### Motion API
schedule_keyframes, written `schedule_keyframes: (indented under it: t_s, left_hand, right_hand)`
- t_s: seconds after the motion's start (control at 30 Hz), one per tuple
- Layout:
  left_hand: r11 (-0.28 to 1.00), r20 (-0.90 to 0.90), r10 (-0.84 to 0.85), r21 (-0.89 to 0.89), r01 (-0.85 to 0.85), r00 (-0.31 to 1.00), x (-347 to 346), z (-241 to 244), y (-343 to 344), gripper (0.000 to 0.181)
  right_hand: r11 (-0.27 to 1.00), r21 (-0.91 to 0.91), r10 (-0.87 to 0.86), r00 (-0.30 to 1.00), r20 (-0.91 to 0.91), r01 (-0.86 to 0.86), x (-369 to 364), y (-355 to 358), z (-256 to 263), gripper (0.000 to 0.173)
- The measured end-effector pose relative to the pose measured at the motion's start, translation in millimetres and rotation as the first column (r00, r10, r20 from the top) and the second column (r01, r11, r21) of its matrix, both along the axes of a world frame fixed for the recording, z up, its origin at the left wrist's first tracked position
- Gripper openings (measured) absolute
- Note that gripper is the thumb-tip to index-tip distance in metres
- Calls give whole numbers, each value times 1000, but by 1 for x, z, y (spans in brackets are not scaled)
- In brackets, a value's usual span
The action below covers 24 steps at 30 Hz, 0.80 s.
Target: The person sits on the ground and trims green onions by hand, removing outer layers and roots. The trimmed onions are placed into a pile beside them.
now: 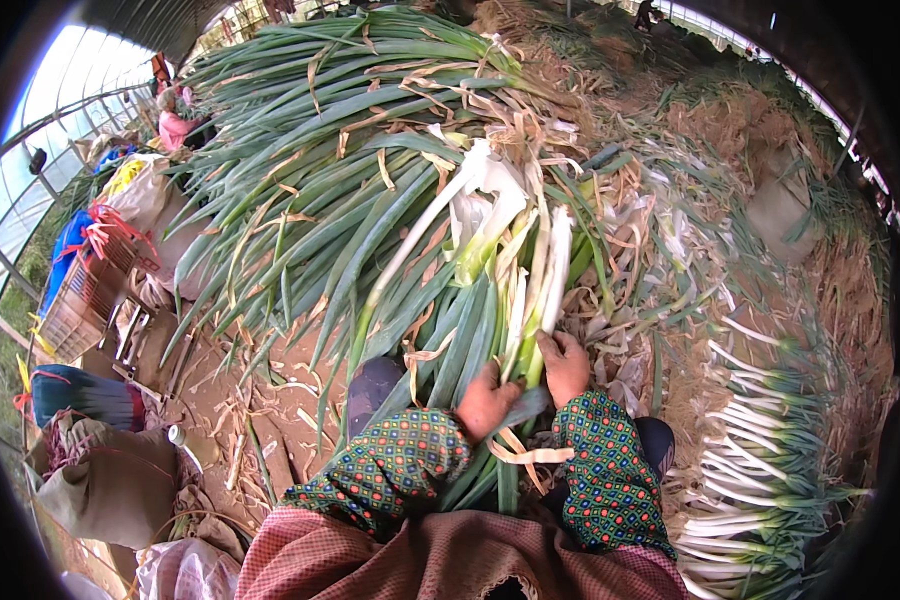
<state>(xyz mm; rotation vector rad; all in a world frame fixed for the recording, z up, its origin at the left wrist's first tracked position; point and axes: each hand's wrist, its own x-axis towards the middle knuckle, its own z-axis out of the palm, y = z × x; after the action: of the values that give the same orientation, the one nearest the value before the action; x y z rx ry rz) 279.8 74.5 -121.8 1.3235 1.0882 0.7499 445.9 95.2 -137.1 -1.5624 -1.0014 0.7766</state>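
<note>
My right hand (566,367) grips a large green onion (559,262) where its white shank turns yellow-green. The white end points away from me, its leaves toward my lap. Close beside it, my left hand (487,401) closes its thumb and fingers around the leafy part; the exact grip is partly hidden. A dry tan leaf strip (532,454) hangs below my hands. Just beyond lie peeled white-and-yellow sheaths (487,202) and a thin white onion stalk (420,232). They rest on a big heap of unpeeled green onions (292,180), whose root ends face right.
Cleaned onions (746,450) lie in a row on the ground at right. Peeled scraps (652,217) litter the soil. At left are a plastic crate (94,292), a stuffed cloth sack (109,480) and a bottle (193,447). Another person (176,124) sits farther back left.
</note>
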Motion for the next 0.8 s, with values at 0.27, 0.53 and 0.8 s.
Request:
schedule_keyframes:
  t_s: [0.27,0.53,0.8]
  left_hand:
    - [983,-208,25,181,14,978,-66,88,67,36]
    - [735,-592,599,674,-76,539,-168,-60,207,46]
    - [841,-608,526,476,-258,595,-148,-37,190,50]
  right_hand:
    - [998,-70,-28,846,-533,-11,16,-1,29,24]
    - [980,172,200,494,-846,-102,19,-5,36,31]
    - [985,154,174,392,-903,-84,24,-12,33,30]
